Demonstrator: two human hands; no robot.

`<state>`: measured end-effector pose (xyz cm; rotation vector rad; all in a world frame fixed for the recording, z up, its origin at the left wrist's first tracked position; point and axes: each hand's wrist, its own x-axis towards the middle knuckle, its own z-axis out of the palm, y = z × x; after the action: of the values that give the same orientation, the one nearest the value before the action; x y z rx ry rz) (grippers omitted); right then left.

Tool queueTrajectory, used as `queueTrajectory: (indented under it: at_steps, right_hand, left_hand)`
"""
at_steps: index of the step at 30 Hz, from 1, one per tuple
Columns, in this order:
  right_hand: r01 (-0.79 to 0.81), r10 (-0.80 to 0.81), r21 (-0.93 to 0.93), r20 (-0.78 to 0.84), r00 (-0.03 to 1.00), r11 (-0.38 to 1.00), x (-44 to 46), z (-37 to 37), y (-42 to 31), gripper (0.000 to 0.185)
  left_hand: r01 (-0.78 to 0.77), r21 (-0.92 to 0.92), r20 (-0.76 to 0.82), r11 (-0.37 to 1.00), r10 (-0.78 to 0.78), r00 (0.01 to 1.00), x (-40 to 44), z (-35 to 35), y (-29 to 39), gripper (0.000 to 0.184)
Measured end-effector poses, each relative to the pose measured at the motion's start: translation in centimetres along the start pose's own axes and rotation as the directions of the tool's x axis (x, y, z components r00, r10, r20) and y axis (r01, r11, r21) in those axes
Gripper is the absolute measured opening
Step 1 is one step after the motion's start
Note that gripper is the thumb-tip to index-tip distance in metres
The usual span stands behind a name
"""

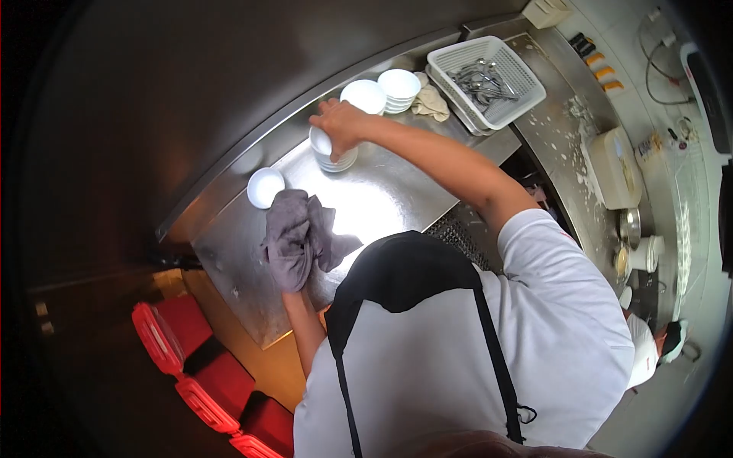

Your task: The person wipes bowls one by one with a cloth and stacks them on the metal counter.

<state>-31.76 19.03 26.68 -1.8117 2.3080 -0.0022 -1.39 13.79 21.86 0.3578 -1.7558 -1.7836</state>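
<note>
My right hand [341,125] reaches to the back of the steel counter. Its fingers are curled over the rim of the top bowl on a short stack of white bowls [336,162]. A grey-purple cloth [292,233] drapes over my left hand and hides its fingers, with the wrist showing below. Just beyond the cloth sits a single white bowl [266,188]. Two more groups of white bowls, one at the back [363,97] and a stack beside it [398,90], stand to the right of my right hand.
A beige cloth [430,102] lies between the bowls and a white plastic basket [527,99] of metal cutlery. Red lidded bins [183,324] stand below the counter's left edge. A steel ledge runs along the back. At far right, another person's white sleeve [641,351] shows.
</note>
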Motion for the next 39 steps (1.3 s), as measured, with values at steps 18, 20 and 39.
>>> queueTrajectory:
  at_steps: [18,20,39]
  right_hand:
    - [0.189,-0.126,0.135,-0.374,0.919,0.973,-3.2,-3.6,-3.7,0.096]
    - [0.387,-0.254,0.247,-0.438,0.862,0.888,-4.4,-4.8,-7.6,0.098]
    - [-0.154,-0.421,0.938,0.281,0.862,0.309,-10.4,11.2,-5.7,0.035]
  left_hand:
    - [0.162,-0.449,-0.027,0.879,-0.194,0.981,0.6,-1.0,-3.7,0.046]
    - [0.090,-0.347,-0.084,0.934,-0.127,0.988,0.9,-0.4,-3.5,0.045]
    - [-0.496,-0.381,-0.654,0.781,0.152,0.741,-3.2,-1.0,15.3,0.046]
